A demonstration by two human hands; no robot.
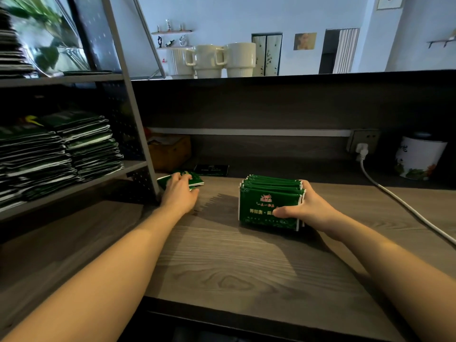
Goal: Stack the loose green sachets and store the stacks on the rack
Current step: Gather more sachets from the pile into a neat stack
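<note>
**Both hands on sachets, one bundle upright, a few flat by the rack**

Your right hand [309, 209] is closed around a bundle of green sachets [269, 203], thumb across the printed front face and fingers wrapped behind the far side; the bundle stands on edge on the wooden counter [234, 272], its top edges fanned slightly and white seams showing down the right side. Your left hand [180, 193] lies flat with fingers spread loosely over a small pile of loose sachets [197, 181]; it presses on them rather than gripping, and the pile lies flat on the counter just beside the rack's slanted upright [138, 119], well apart from the bundle. One more dark sachet [211, 169] lies further back near the wall. To your left, the rack shelf [133, 167] carries two tall stacks of sachets [61, 154], side by side and slightly uneven; another dark stack [12, 50] shows on the shelf above.
</note>
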